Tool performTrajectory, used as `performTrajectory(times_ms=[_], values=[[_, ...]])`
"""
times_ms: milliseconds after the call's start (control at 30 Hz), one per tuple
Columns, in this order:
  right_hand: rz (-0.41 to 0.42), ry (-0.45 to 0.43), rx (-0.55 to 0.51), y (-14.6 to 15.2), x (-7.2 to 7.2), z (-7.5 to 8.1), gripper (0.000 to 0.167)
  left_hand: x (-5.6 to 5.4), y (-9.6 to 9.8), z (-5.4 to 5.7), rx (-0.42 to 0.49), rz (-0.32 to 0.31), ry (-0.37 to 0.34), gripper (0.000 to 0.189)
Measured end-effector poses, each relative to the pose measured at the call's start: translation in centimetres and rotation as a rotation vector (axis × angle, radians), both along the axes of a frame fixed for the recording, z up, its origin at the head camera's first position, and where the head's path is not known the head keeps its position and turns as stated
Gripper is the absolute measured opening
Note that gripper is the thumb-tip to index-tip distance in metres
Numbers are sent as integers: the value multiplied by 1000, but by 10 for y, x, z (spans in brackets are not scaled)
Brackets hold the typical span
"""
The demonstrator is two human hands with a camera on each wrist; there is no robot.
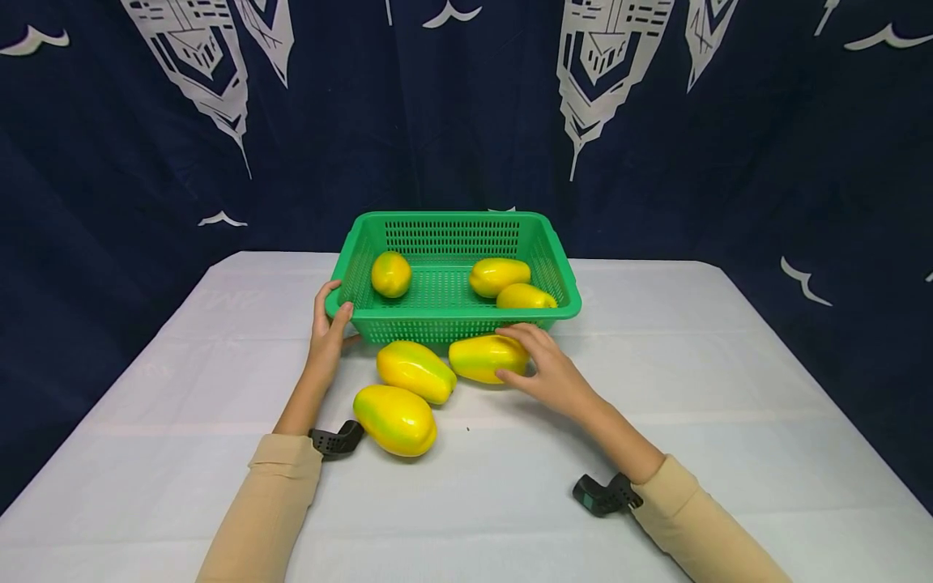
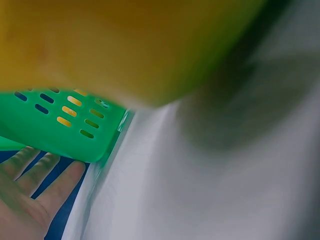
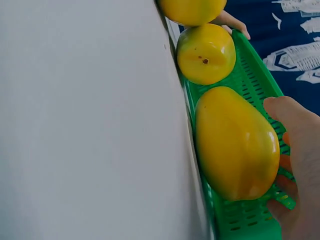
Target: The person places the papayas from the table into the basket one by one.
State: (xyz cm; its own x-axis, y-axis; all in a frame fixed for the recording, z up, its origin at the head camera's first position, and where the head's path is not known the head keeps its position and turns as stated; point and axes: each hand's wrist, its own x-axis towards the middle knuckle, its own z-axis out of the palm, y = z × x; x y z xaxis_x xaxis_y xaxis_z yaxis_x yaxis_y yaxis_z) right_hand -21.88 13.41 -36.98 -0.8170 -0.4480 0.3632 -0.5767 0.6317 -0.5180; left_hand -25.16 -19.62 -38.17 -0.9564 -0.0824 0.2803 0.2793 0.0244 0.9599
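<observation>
The right hand [image 1: 557, 379], thumb and fingers parted, curves around a fruit [image 1: 481, 359] on the table [image 1: 510, 502], just before the basket [image 1: 437, 313]; I cannot tell whether they touch. The left hand [image 1: 330, 338], fingers extended, touches the basket's corner. Two more fruits [image 1: 397, 421] lie leftward; the basket holds three.

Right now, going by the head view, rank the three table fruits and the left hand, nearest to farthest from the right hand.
1. Right fruit: beside the right hand's fingers.
2. Middle fruit: left of that.
3. Front fruit: left, nearer the camera.
4. Left hand: at the basket's left corner.
</observation>
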Motion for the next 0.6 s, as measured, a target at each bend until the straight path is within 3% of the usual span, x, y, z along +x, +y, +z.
performTrajectory(times_ms=[333, 600], values=[[59, -108, -73, 4, -6, -14, 69, 1, 0, 1, 0, 0, 1, 50], [71, -137, -112, 6, -8, -20, 69, 2, 1, 2, 0, -1, -6, 52]])
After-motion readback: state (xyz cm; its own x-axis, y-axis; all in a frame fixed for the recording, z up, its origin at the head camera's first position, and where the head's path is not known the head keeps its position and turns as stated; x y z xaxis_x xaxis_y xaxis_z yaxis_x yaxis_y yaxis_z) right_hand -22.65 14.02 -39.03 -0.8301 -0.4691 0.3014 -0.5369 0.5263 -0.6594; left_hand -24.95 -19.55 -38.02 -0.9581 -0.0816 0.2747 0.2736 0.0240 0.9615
